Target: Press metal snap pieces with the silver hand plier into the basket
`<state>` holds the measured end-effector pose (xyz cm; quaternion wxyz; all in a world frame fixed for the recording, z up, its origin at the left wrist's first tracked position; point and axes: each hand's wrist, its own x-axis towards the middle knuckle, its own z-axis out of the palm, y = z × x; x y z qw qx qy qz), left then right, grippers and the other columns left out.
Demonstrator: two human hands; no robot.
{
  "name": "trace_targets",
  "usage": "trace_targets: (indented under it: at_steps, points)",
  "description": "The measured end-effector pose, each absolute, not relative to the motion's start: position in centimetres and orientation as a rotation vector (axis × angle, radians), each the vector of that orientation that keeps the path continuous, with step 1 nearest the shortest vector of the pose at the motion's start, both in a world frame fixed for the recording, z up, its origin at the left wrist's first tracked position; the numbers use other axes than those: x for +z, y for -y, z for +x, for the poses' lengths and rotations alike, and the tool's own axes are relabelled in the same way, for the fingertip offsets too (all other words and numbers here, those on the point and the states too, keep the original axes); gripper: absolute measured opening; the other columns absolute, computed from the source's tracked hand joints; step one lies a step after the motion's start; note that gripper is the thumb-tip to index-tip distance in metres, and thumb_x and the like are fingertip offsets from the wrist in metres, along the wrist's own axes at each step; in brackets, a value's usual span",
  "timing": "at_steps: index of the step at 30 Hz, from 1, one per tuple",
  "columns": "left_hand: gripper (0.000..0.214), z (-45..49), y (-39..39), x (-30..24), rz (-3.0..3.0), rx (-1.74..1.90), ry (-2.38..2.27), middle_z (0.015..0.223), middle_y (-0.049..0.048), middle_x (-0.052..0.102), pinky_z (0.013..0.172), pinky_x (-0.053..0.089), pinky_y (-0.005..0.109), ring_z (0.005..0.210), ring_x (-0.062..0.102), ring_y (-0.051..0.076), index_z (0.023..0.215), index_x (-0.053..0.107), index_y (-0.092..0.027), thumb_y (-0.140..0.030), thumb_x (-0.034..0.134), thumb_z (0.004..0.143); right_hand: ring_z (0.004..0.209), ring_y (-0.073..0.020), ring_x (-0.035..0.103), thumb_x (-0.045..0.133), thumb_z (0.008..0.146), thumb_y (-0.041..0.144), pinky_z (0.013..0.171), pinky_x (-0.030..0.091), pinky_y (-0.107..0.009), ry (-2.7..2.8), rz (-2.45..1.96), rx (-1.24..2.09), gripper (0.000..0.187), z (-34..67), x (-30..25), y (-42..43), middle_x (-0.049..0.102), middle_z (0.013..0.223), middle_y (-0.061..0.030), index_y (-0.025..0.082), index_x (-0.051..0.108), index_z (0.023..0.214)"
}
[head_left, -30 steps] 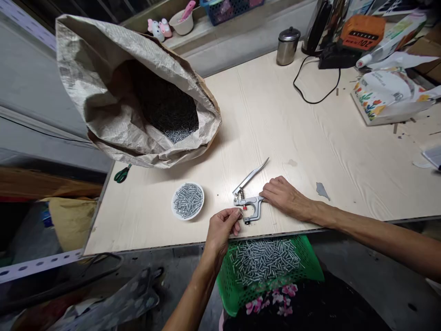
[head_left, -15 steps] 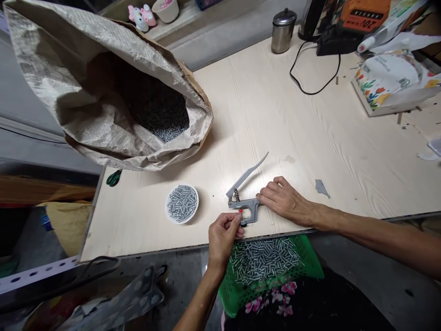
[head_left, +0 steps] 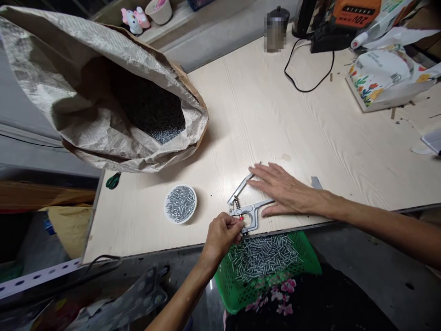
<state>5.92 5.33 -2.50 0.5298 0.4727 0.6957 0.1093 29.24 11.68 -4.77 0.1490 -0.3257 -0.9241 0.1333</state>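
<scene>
A grey hand press tool [head_left: 248,212] lies near the front edge of the pale wooden table [head_left: 310,128], its upper lever raised. My left hand [head_left: 222,233] is pinched at the tool's jaw by the red tip; what it holds is too small to name. My right hand [head_left: 277,186] lies flat with fingers stretched out over the raised lever, thumb beside the lower handle. A white dish [head_left: 180,203] of small metal screws sits to the left of the tool. A green basket [head_left: 263,269] full of the same metal pieces rests on my lap below the table edge.
A big open paper sack [head_left: 103,92] of metal pieces fills the table's back left. Green-handled scissors [head_left: 113,180] lie under its edge. A black cable [head_left: 306,73], a flowered packet [head_left: 382,82] and an orange device [head_left: 358,14] stand at the back right. A grey scrap [head_left: 316,182] lies beside my right wrist.
My right hand has opened from a curled grip at the tool's handle and now lies flat on the raised lever. The left hand stays pinched at the jaw. The view drifted slightly.
</scene>
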Motion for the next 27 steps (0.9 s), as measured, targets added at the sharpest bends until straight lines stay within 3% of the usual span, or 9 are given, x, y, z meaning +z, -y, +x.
trace_targets:
  at_steps: [3, 7, 14, 20, 27]
  points:
    - [0.027, 6.0, -4.7, -2.7, 1.073, 0.244, -1.661, 0.042, -0.0062, 0.05, 0.039, 0.037, 0.022, 0.037, 0.047, 0.01, 0.067, 0.055, -0.017, -0.042, 0.064, 0.068, 0.137, -0.0408, 0.013, 0.065, 0.069, 0.069, 0.106, 0.016, -0.061, 2.72, -0.977, 0.393, 0.097, 30.1, -4.3, -13.2, 0.025, 0.15, -0.0199, 0.017, 0.029, 0.143]
    - [0.032, 6.1, -4.3, -3.1, 0.997, 0.283, -1.67, 0.044, -0.007, 0.048, 0.038, 0.039, 0.023, 0.037, 0.045, 0.01, 0.072, 0.057, -0.015, -0.046, 0.063, 0.067, 0.136, -0.0417, 0.019, 0.072, 0.063, 0.066, 0.106, 0.015, -0.065, 2.878, -0.931, 0.425, 0.103, 30.0, -4.2, -14.3, 0.034, 0.145, -0.0202, 0.017, 0.029, 0.143]
    - [0.033, 5.9, -4.3, -3.1, 1.017, 0.274, -1.671, 0.046, -0.0058, 0.05, 0.038, 0.039, 0.022, 0.038, 0.047, 0.01, 0.072, 0.058, -0.015, -0.047, 0.064, 0.067, 0.115, -0.0346, 0.043, 0.072, 0.067, 0.061, 0.102, 0.025, -0.06, 2.867, -0.94, 0.439, 0.089, 29.5, -3.6, -13.7, 0.053, 0.122, -0.0165, 0.013, 0.039, 0.134]
    - [0.036, 6.2, -4.3, -2.7, 0.994, 0.289, -1.698, 0.044, -0.0061, 0.048, 0.037, 0.039, 0.022, 0.037, 0.045, 0.009, 0.069, 0.06, -0.014, -0.049, 0.067, 0.064, 0.105, -0.0305, 0.045, 0.071, 0.072, 0.057, 0.095, 0.032, -0.051, 2.823, -0.915, 0.415, 0.07, 29.7, -3.7, -13.4, 0.056, 0.116, -0.0129, 0.016, 0.047, 0.124]
    - [0.038, 6.2, -4.0, -2.9, 0.994, 0.32, -1.701, 0.046, -0.0059, 0.048, 0.038, 0.043, 0.024, 0.039, 0.045, 0.01, 0.072, 0.061, -0.013, -0.051, 0.066, 0.065, 0.1, -0.0278, 0.045, 0.069, 0.076, 0.053, 0.087, 0.034, -0.042, 2.818, -0.883, 0.414, 0.062, 29.8, -3.9, -13.1, 0.056, 0.11, -0.012, 0.013, 0.049, 0.119]
